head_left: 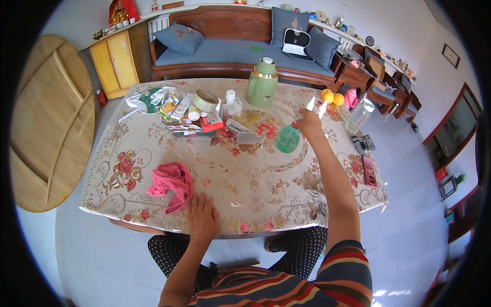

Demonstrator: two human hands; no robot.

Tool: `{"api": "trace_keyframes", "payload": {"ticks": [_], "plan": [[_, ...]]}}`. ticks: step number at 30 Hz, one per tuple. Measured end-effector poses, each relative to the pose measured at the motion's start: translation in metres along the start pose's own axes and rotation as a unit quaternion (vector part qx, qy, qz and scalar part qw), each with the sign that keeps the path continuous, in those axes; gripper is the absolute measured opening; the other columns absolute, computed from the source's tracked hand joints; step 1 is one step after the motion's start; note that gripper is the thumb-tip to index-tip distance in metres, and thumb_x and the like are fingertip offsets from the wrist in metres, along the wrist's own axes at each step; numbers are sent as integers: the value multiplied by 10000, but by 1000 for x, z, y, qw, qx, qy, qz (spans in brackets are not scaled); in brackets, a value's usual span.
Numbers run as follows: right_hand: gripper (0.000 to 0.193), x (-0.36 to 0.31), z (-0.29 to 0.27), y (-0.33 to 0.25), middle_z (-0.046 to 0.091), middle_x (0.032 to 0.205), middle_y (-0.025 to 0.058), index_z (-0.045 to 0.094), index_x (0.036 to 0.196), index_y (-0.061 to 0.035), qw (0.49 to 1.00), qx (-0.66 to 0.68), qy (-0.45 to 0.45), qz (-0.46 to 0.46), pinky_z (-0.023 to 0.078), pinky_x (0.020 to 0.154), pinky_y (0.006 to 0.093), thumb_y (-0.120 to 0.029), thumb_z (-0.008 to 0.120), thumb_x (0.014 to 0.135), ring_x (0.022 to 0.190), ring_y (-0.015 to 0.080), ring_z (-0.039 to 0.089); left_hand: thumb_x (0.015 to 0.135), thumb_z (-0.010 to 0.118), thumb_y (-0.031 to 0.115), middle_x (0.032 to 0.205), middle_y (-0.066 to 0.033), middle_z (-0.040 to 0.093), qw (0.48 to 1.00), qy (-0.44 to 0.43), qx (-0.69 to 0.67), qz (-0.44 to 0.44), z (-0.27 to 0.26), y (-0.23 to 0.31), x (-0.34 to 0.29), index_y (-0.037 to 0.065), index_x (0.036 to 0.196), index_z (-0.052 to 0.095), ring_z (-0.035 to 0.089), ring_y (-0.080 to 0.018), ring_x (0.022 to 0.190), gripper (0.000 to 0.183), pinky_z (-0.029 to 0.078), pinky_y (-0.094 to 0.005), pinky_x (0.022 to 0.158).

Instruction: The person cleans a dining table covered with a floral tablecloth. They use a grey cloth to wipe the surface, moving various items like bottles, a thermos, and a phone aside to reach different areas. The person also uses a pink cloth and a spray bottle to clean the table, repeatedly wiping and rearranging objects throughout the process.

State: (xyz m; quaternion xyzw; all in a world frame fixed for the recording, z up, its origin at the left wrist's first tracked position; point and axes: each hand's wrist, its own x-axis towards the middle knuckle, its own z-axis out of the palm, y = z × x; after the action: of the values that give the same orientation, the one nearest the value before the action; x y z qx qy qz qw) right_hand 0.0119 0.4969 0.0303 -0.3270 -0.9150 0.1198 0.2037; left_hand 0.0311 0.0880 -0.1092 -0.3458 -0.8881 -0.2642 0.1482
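My left hand (203,217) lies flat on the flowered tablecloth (235,189), fingers stretched out and slightly apart. Just beyond its fingertips is a crumpled pink cloth (174,184), touching or nearly touching the hand. At the right of the table, my right hand (309,124) is closed round the top of a green translucent spray bottle (289,139), which tilts a little. The fingers hide most of its spray head. Right behind the hand, white nozzle-like tips (311,103) stick up; I cannot tell what they belong to.
A green thermos (263,84) stands at the back, beside small white bottles (231,97). A full tray with a tape roll (205,101) is at the back left. Oranges (338,99), a clear bottle (360,116) and a phone (369,171) line the right side.
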Motion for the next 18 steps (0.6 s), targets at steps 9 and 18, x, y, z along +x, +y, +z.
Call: {"api": "trace_keyframes", "payload": {"ticks": [9, 18], "plan": [[372, 34, 31, -58, 642, 982, 204, 623, 1088, -62, 988, 84, 85, -100, 481, 835, 416, -75, 609, 717, 946, 350, 612, 778, 572, 130, 1254, -229, 500, 1000, -6, 8, 3, 1, -1, -1, 7, 1088, 578, 410, -422, 1219, 334, 302, -531, 1015], [381, 60, 94, -129, 637, 950, 234, 592, 1131, -38, 982, 125, 37, -137, 478, 827, 421, -103, 604, 756, 917, 368, 615, 792, 564, 136, 1274, -221, 491, 1000, -25, -8, -4, 3, 0, -1, 11, 1093, 578, 390, -416, 1242, 326, 262, -519, 1054]]}}
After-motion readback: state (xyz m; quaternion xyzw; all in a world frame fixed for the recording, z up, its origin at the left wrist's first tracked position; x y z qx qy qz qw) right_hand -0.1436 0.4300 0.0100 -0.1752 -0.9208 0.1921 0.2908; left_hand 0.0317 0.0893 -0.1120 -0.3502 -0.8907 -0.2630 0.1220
